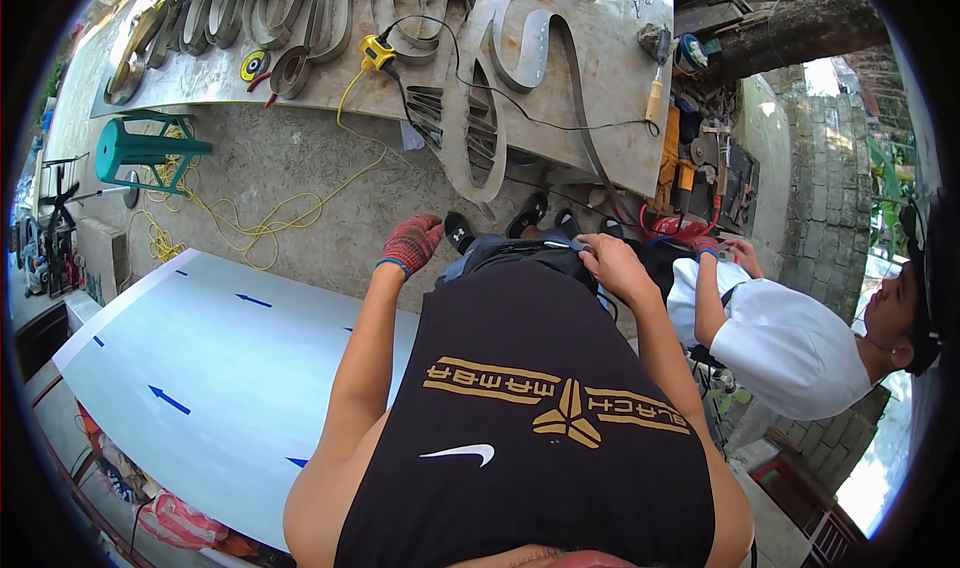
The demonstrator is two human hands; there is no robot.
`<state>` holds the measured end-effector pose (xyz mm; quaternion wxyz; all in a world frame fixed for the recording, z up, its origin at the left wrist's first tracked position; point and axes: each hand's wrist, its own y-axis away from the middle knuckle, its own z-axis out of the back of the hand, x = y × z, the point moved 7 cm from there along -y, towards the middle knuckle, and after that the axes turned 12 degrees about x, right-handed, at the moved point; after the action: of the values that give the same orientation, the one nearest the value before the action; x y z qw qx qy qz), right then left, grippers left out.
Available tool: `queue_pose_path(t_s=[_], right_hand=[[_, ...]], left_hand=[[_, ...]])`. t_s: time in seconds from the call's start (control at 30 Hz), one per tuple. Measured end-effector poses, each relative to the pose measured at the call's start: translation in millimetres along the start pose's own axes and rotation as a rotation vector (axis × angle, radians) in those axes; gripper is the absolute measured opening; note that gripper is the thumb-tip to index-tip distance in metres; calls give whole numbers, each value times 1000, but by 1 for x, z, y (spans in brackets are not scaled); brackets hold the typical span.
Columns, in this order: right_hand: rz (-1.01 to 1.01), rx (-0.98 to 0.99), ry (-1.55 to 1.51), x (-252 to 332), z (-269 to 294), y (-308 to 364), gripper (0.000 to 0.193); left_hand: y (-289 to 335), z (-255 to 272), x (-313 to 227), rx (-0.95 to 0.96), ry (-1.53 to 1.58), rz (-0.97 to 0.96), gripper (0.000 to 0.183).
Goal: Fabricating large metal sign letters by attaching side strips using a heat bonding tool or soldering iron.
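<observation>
below the head camera, at the hem of the person's black sleeveless shirt [520, 408], the bare right hand [615, 268] pinches a thin dark strap or cord [520, 249] that runs roughly left to right across the waist, its long axis level in the picture; the strap's right end sits under the curled fingertips [592, 255], which are closed on it. the left hand [412, 243], in a red knitted glove with a blue cuff, hangs just left of the strap, fingers curled into a loose fist, holding nothing visible. a smooth white sheet [200, 368] with blue arrows lies to the left. bent metal letter strips [300, 18] lie on the plywood board [600, 78] ahead. another person in a white shirt [780, 343] crouches on the right.
</observation>
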<state>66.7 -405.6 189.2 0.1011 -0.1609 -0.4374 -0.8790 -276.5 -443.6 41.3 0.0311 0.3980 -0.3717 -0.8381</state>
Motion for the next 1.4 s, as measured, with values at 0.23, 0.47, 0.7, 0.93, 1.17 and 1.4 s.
queue_pose_path(t_s=[0.23,0.47,0.7,0.93,1.17,1.4], right_hand=[[-11,-3,-6,-6,2,6,37],[-107,2,-8,-13,4,19,36],[-109,-19,-37,-26,5,22,36],[-39,-64,-55,-38,3,19,35],[6,-74,-51,-42,-7,6,36],[43,-91,-62,-38,-11,2,35]], left_hand=[[-8,-34,-29,88,222,-143,35],[-15,-72,-47,245,368,-252,37],[-23,-52,-30,172,169,-172,35],[-14,-18,-19,24,142,-119,35],[-1,-18,-21,38,73,-69,35],[5,-10,-18,20,5,-62,36]])
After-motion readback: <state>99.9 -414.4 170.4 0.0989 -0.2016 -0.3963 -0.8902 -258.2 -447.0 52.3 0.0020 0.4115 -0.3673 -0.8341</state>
